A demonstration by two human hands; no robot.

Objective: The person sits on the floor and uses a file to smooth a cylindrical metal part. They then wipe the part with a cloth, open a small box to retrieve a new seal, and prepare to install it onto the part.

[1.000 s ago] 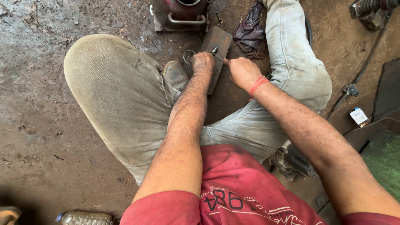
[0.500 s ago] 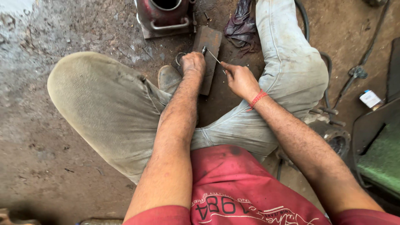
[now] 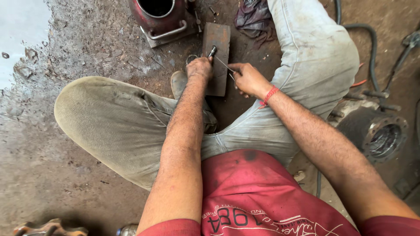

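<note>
A person in a red shirt and dusty pale trousers sits cross-legged on a grimy workshop floor (image 3: 52, 166), bent over a flat rusty metal block (image 3: 217, 41) that lies between the knees and serves as a small anvil. The left hand (image 3: 199, 69) is closed around a short metal tool (image 3: 212, 51), its tip pressed down on the block, apparently to pin the work in place. The right hand (image 3: 248, 79), a red thread at the wrist, pinches a thin wire (image 3: 225, 65) between thumb and fingers and holds it slanting toward the tool's tip, so the two meet on the block's hard face. A small metal ring (image 3: 190, 57) lies just beside the left hand, near the block's edge. A red cylinder on a square base (image 3: 159, 17) stands just beyond the block, a dark rag (image 3: 253, 17) lies next to it, and a flanged steel housing (image 3: 378, 135) sits by the right knee, with hoses (image 3: 372, 48) running past it.
</note>
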